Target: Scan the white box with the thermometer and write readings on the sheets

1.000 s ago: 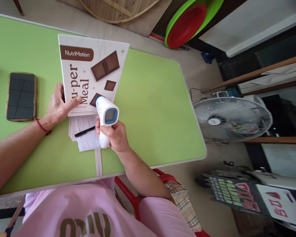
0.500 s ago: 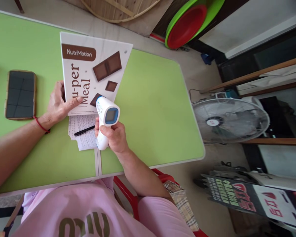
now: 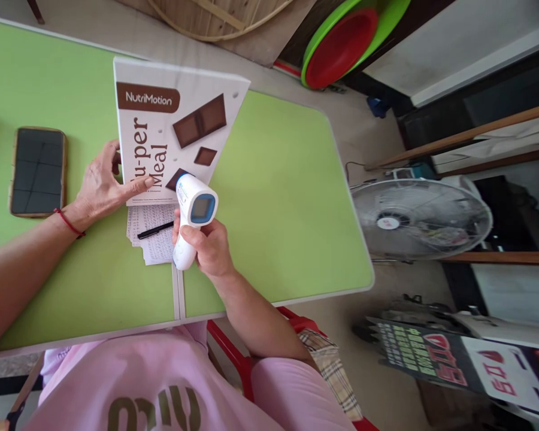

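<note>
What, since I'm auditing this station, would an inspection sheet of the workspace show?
Surface: green table with pale edging and a seam.
Things in hand: printed white box; thermometer gun overlapping it in view, screen unreadable.
Clutter: phone left of the box; pen on papers.
Hands: right hand grips the thermometer gun; left hand has its thumb over the box front, full grip unclear.
Cables: thin dark cord near the fan.
Surroundings: fan beyond the table's right end; red basin farther back.

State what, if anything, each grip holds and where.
Right grip holds the thermometer by its handle. Left grip has its thumb over the box's lower left corner; a hold can't be confirmed.
</note>
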The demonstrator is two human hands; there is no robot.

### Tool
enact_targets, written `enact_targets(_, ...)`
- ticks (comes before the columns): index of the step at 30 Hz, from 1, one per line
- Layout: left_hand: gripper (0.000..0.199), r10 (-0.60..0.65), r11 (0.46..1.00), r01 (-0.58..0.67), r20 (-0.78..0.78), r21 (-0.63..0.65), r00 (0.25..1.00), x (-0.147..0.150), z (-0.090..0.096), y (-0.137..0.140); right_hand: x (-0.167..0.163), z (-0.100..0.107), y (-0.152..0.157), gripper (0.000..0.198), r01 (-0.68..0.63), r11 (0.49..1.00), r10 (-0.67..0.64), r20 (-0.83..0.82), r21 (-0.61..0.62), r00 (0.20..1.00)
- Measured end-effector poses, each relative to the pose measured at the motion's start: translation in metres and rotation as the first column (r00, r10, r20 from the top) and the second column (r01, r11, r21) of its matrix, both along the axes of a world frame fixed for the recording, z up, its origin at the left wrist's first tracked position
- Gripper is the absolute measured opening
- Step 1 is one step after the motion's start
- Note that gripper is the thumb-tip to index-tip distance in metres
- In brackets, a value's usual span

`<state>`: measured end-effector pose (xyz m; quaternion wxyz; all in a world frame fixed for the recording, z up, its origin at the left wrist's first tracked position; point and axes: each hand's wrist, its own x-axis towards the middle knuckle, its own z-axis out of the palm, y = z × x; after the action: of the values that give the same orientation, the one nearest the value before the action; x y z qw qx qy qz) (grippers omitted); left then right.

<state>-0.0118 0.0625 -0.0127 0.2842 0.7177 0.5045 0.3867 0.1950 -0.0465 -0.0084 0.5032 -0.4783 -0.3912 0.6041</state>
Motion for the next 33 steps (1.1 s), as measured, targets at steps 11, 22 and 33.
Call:
enact_targets(11,0.079,-0.029,1.0,0.029,0.09,0.002,0.995,0.002,-0.003,0.001,0.004,-0.003,0.002,0.033,0.006,0.999,-0.008,0.034,0.039,0.999)
enact_targets(22,0.073,-0.051,0.998,0.043,0.228,0.041,0.972,0.003,-0.002,0.0,0.002,0.005,0.004,0.039,0.015,0.999,-0.018,0.082,0.037,0.996)
enact_targets(33,0.08,-0.055,0.964,0.003,0.189,0.268,0.98,-0.003,-0.009,0.012,0.048,0.004,0.019,0.041,-0.013,0.888,-0.342,0.68,0.459,0.649)
